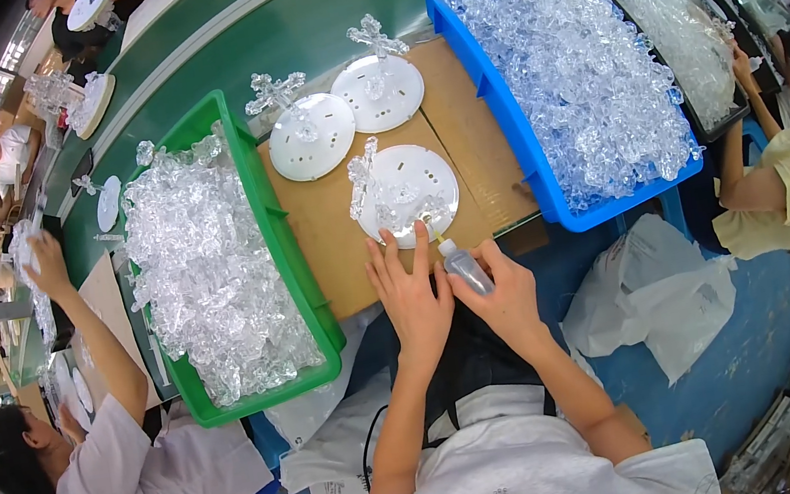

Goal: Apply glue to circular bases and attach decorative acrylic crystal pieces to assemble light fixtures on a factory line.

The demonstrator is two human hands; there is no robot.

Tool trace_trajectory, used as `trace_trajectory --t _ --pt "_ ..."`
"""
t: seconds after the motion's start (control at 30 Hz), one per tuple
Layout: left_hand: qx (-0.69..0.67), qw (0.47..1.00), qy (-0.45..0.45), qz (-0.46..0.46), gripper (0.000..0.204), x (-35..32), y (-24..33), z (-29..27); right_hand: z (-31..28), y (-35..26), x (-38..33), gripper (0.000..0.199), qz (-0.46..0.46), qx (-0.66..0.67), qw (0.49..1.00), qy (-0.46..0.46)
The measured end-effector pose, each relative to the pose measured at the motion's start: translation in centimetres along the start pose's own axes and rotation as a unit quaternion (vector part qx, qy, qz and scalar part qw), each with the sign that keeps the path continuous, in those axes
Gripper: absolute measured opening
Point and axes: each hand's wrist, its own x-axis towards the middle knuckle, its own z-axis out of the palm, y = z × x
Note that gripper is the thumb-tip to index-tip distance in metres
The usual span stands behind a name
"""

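On the brown cardboard in front of me lies a white round disc with small holes. Clear plastic pieces stand at its left side and near its front edge. My left hand rests at that front edge, its fingers stretched out and apart. Closed around a small translucent squeeze bottle, my right hand tilts its thin nozzle toward the clear pieces at the disc's front. Farther back are a second white disc and a third white disc, each with a clear cross-shaped piece on it.
A green bin of clear pieces stands left, a blue bin of similar pieces right. Behind them runs a green conveyor. One person reaches over at left; another person works at right. White plastic bags lie below.
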Motion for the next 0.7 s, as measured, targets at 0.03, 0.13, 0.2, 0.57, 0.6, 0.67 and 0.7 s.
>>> trace_trajectory --t 0.03,0.13,0.2,0.57,0.6,0.67,0.7 --pt "-0.002 1.000 0.001 -0.001 0.059 0.0 0.1 0.0 -0.2 0.0 0.1 0.027 0.000 0.000 1.000 0.000" --pt "0.005 1.000 0.006 -0.001 0.059 0.0 0.2 0.1 -0.5 0.2 0.3 0.028 0.009 0.007 1.000 0.005" --pt "0.013 1.000 0.010 0.000 0.060 0.0 0.4 0.2 -0.7 0.5 0.2 0.028 0.024 0.043 0.999 0.004" --pt "-0.124 0.992 0.001 0.014 0.047 -0.4 1.8 0.2 -1.1 1.2 -0.4 0.028 -0.008 0.037 0.999 -0.002" --pt "-0.121 0.993 0.001 0.017 0.046 -0.3 1.8 0.2 -0.9 1.3 -0.2 0.029 0.008 0.036 0.999 0.002" --pt "-0.118 0.993 0.001 0.015 0.045 -0.5 1.7 0.4 -0.6 1.3 -0.2 0.029 0.023 0.035 0.999 0.005" --pt "-0.115 0.993 0.002 0.015 0.045 -0.5 1.6 0.4 -0.5 1.2 -0.3 0.029 0.028 0.037 0.999 0.003"
